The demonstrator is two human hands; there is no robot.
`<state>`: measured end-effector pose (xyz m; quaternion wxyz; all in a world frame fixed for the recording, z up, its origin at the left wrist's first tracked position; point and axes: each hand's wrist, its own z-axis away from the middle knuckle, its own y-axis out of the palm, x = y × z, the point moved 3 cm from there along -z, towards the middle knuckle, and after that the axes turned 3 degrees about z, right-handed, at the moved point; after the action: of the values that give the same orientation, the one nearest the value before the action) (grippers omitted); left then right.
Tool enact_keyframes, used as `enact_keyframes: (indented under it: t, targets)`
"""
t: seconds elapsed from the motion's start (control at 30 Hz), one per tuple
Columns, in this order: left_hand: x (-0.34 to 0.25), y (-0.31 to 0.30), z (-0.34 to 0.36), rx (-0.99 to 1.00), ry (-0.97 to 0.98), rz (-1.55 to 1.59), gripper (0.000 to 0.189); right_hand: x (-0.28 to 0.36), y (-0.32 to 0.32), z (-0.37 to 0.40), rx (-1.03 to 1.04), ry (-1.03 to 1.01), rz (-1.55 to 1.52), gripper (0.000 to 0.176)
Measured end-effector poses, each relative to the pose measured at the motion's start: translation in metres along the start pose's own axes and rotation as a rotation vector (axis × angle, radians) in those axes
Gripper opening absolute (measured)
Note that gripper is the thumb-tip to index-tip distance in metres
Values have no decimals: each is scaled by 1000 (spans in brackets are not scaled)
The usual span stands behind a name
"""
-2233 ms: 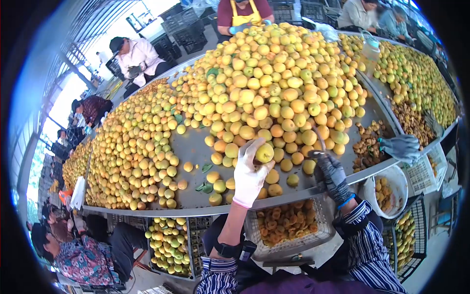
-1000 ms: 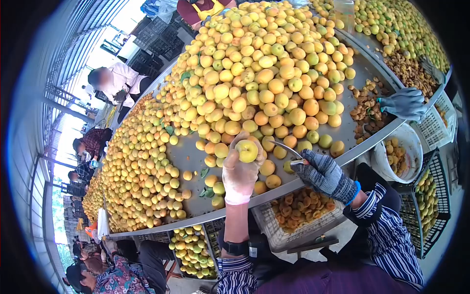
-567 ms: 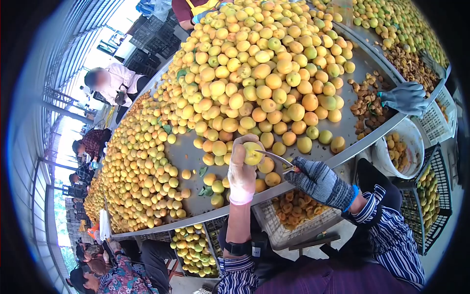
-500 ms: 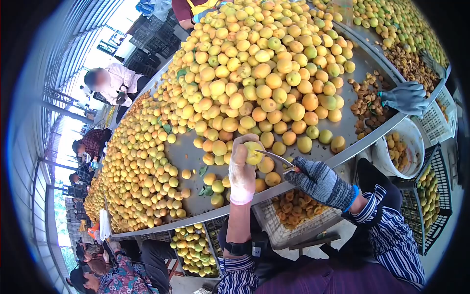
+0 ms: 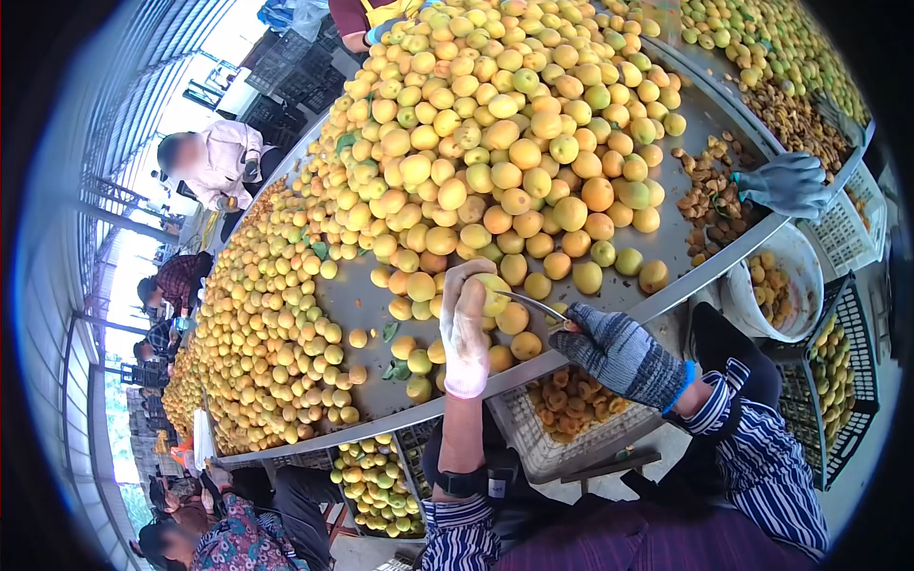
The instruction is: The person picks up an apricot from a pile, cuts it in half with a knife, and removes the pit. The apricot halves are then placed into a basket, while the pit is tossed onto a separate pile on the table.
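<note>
My left hand point(image 5: 465, 333), in a thin whitish glove, is closed around a yellow-green apricot point(image 5: 494, 297) just above the near edge of the metal table. In my right hand point(image 5: 619, 358), which wears a grey knitted glove with a blue cuff, is a knife with a thin curved blade point(image 5: 533, 305). Its tip meets the right side of the held apricot, and its handle is mostly hidden in my fist. Behind both hands rises a big heap of apricots point(image 5: 495, 176), with several loose ones and green leaves point(image 5: 398, 369) near my left hand.
Below the table rim point(image 5: 657, 301) stands a crate point(image 5: 533, 443) of halved apricots. To the right are a white bucket point(image 5: 804, 271) of halves, a black crate point(image 5: 862, 381) and a grey glove point(image 5: 785, 186) beside a pile of pits point(image 5: 714, 195). Other people work along the left side.
Both hands stay nearly in place, with the knife still against the apricot. My view has shifted slightly, so the heap appears a little further left.
</note>
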<state>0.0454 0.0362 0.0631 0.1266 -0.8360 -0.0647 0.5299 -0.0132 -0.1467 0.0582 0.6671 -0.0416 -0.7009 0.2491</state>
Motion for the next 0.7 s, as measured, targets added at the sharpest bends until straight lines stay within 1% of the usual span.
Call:
enact_keyframes:
  t: [0.03, 0.07, 0.1, 0.13, 0.2, 0.23, 0.3, 0.33, 0.37, 0.4, 0.43, 0.5, 0.63, 0.7]
  targets:
    - [3, 0, 0, 4, -1, 3, 32, 1, -1, 0, 0, 1, -13, 21]
    - [4, 0, 0, 29, 146, -99, 23, 2, -1, 0, 0, 1, -25, 22]
    - [2, 1, 0, 53, 293, -201, 25, 2, -2, 0, -2, 4, -25, 22]
    - [2, 0, 0, 55, 293, -200, 25, 3, -2, 1, 2, 7, -15, 23]
    - [4, 1, 1, 98, 212, -243, 47, 2, -1, 1, 8, 12, -6, 23]
    - [4, 1, 1, 100, 211, -243, 47, 0, 2, 1, 23, 28, 40, 24]
    - [0, 2, 2, 69, 348, -265, 47, -2, 5, 0, 35, 46, 85, 24]
    - [-2, 4, 2, 72, 347, -262, 47, -2, 5, 1, 11, 24, 71, 24]
    - [-4, 4, 1, 30, 207, -172, 25, -2, 6, 1, -12, 2, 58, 24]
    - [-3, 4, 1, -14, 67, -81, 34, -3, 6, 1, -12, 5, 60, 24]
    - [-3, 4, 1, -14, 66, -79, 34, -4, 6, 1, -9, -2, 50, 25]
    - [2, 3, 1, -15, -97, -30, 36, -4, 5, 0, -7, -9, 40, 25]
    - [16, 9, 6, -16, -56, -70, 38, -7, 10, -2, -28, 30, 126, 23]
    - [37, 15, 16, -168, -473, 304, 44, -11, 15, -5, -41, 43, 179, 23]
